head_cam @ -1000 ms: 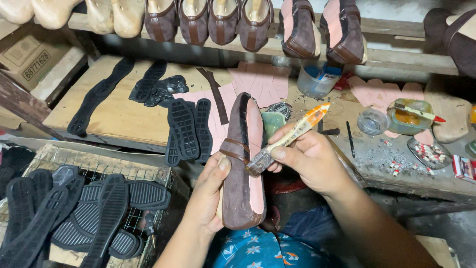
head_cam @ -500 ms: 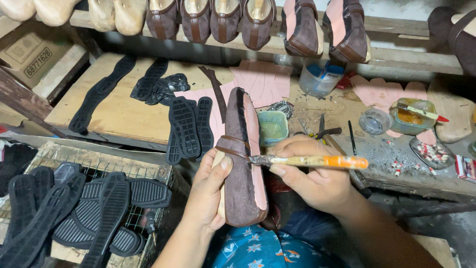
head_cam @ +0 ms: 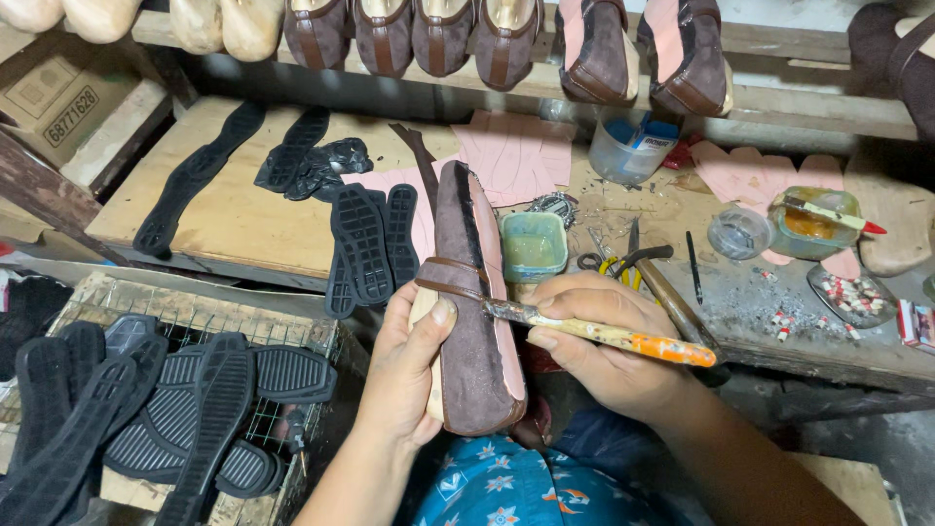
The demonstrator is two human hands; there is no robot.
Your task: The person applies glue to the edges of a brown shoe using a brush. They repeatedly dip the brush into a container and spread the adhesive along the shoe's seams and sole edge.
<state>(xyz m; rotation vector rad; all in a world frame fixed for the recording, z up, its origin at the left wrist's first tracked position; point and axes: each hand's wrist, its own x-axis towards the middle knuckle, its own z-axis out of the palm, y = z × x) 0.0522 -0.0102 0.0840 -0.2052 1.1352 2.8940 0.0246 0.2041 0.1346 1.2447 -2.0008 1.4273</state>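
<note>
A brown suede shoe upper [head_cam: 474, 321], stretched on a pale last with a pink insole along its right edge, is held upright just in front of the workbench's [head_cam: 234, 219] front edge. It is gripped from the left by the left hand [head_cam: 404, 375], whose fingers are curled behind it while the thumb is pressed on the strap. A brush [head_cam: 594, 331] with an orange, glue-crusted wooden handle is pinched by the closed fingers of the right hand [head_cam: 604, 341]; its bristle tip is laid against the strap at the pink edge. Black ribbed rubber soles [head_cam: 368, 244] are seen lying on the bench's front edge just left of the shoe, and a small square green tub [head_cam: 534, 246] stands just beyond it. More ridged soles [head_cam: 166, 409] are piled on a wire rack at lower left.
</note>
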